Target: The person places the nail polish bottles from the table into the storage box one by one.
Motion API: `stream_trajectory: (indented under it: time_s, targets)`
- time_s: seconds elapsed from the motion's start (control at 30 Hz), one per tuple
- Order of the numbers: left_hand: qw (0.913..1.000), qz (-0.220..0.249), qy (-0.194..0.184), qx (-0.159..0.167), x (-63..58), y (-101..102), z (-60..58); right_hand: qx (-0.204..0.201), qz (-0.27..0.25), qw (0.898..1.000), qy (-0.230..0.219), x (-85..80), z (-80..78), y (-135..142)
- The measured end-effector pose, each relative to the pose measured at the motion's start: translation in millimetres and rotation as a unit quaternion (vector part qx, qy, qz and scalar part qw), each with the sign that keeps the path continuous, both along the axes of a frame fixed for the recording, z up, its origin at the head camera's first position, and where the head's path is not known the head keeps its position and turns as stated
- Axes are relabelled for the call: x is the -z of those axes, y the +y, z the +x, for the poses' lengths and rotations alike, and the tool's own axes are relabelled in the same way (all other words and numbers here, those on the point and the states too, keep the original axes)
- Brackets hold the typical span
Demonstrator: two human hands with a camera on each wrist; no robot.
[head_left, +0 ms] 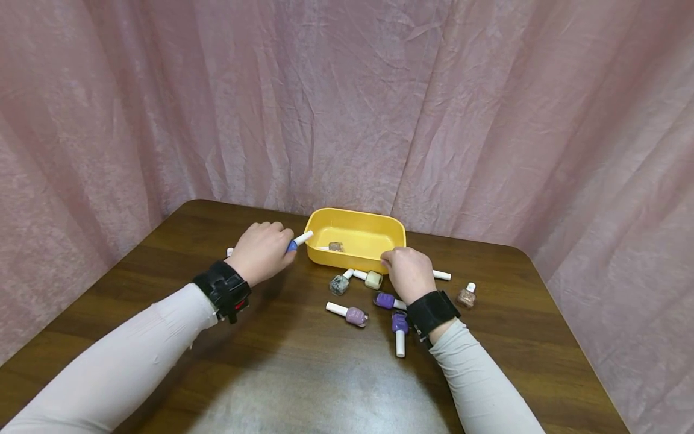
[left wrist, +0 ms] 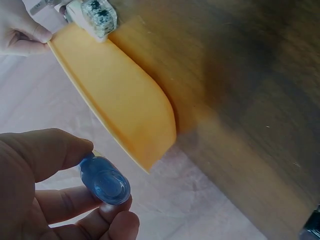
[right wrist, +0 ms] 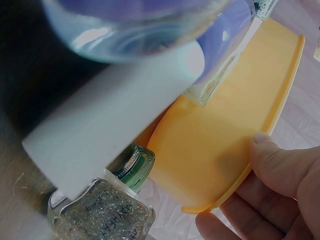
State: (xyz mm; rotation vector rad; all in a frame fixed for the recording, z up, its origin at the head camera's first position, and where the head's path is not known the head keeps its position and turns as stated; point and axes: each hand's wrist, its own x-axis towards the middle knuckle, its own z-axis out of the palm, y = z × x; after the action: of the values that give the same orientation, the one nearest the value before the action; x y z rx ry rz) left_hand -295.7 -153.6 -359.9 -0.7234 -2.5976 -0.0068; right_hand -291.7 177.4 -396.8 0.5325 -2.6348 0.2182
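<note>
My left hand (head_left: 262, 250) pinches a blue nail polish bottle (left wrist: 106, 181) between thumb and fingers. The bottle's white cap (head_left: 305, 237) points toward the left rim of a yellow plastic tub (head_left: 338, 259). At the tub's front right corner, my right hand (head_left: 410, 272) grips the rim; in the right wrist view the thumb (right wrist: 272, 157) lies over the edge with fingers curled on the other side of the wall. Inside the tub lies one glittery nail polish bottle (head_left: 336, 246), on its side.
Several bottles lie in front of the tub, among them a speckled one (head_left: 339, 284), a pale green one (head_left: 373, 279), a lilac one (head_left: 356, 316) and a purple one (head_left: 399, 322). A brown glitter bottle (head_left: 466, 297) lies at the right. A pink curtain (head_left: 347, 108) hangs behind the table.
</note>
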Motion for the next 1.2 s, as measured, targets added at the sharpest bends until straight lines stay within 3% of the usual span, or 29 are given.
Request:
stream_trajectory:
  time_s: [0.73, 1.2]
  targets:
    - [0.9990, -0.013, -0.038, -0.018, -11.5, 31.0, -25.7, -0.001, -0.003, 1.000, 0.007, -0.2, 0.3, -0.4]
    - [0.9976, -0.025, -0.055, -0.033, -11.4, 46.3, -40.1, -0.001, -0.004, 1.000, 0.004, 1.6, 0.6, 0.0]
